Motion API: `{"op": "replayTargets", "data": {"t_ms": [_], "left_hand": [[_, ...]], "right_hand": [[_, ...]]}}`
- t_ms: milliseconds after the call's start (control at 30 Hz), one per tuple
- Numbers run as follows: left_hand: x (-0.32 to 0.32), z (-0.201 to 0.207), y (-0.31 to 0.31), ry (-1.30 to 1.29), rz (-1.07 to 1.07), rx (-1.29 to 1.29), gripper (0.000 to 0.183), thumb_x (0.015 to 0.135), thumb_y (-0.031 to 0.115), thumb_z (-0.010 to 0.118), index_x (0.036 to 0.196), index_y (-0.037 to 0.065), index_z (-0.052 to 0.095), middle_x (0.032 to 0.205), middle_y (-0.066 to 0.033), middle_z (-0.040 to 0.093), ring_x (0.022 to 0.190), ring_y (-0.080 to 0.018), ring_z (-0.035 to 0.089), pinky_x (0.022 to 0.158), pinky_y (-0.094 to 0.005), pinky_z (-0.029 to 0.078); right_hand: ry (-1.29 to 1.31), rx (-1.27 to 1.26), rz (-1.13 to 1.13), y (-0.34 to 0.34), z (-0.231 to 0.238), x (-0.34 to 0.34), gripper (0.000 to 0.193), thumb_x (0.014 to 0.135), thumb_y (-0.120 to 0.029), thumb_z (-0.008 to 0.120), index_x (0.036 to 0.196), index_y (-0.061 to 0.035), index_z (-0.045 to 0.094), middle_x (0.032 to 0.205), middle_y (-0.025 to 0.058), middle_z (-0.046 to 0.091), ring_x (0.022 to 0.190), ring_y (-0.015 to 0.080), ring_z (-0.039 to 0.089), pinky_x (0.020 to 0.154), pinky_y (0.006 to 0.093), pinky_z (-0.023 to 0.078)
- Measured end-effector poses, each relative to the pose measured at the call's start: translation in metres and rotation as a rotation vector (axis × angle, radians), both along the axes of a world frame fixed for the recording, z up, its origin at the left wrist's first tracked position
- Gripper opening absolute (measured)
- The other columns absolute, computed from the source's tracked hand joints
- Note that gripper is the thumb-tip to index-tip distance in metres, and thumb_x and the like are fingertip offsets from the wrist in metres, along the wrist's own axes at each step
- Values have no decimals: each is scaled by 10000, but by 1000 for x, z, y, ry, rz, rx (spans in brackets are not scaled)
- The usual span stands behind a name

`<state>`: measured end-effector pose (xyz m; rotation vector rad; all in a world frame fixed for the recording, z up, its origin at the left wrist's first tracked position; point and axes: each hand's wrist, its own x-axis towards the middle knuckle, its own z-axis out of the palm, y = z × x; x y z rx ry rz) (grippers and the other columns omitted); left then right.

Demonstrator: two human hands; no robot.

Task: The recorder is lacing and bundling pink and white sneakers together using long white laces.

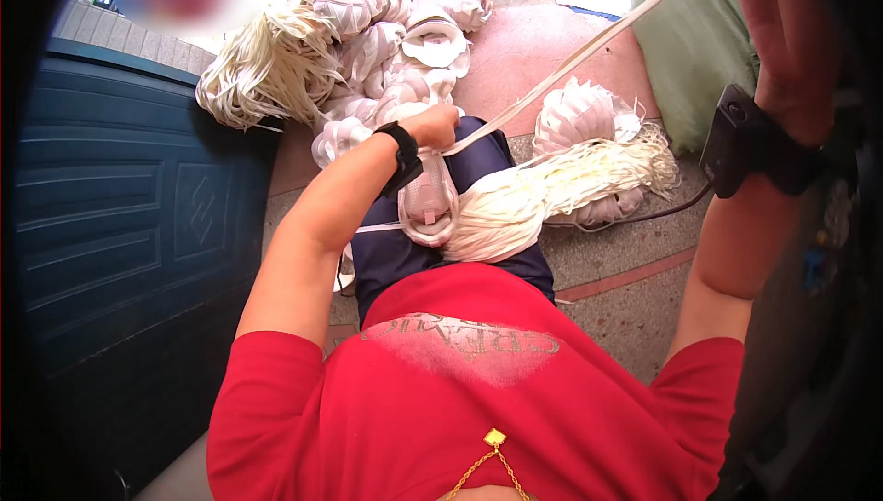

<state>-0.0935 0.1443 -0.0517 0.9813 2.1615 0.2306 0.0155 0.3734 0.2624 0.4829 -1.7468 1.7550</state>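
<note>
A pale pink shoe upper (428,199) lies over my lap, its opening toward me. My left hand (434,126) is closed at its far end, its fingertips partly hidden. From beside that hand a flat whitish shoelace (584,55) runs taut, up and to the right. My right hand (780,36) is raised high at the upper right, where the lace meets it at the picture's top edge; its fingertips are cut off there. A thick hank of cream laces (543,193) lies across my right thigh, beside the shoe upper.
Bundled pinkish-white shoe uppers (377,50) pile up ahead, with another lace hank (267,73) at their left. One more bundle (584,119) sits right of my knees. A dark blue panelled door (120,197) stands at left, a green cushion-like thing (694,50) at right. A dark cable (644,216) crosses the floor.
</note>
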Motion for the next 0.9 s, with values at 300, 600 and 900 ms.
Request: {"op": "replayTargets", "data": {"t_ms": [300, 600, 900], "left_hand": [[-16, 11, -97, -106, 433, 158, 145, 674, 123, 574, 690, -10, 628, 593, -102, 588, 529, -176, 540, 506, -325, 409], [26, -6, -110, -215, 806, 333, 183, 665, 154, 606, 675, -27, 631, 558, -44, 563, 503, -95, 488, 479, -263, 402], [28, 1, -110, -555, 1010, 423, 85, 716, 140, 573, 740, 58, 584, 533, 40, 457, 434, -47, 381, 353, -211, 263]], "right_hand": [[-494, 98, 234, -19, -99, -7, 274, 895, -233, 454, 987, 3, 558, 637, 23, 538, 546, 87, 501, 576, 212, 431], [-1167, 606, 375, -124, -284, 5, 212, 787, -194, 526, 770, 6, 593, 597, 136, 560, 508, 192, 548, 516, 330, 437], [-891, 819, 346, -145, -299, 21, 239, 789, -236, 510, 777, -9, 583, 735, 210, 575, 728, 362, 561, 649, 421, 436]]}}
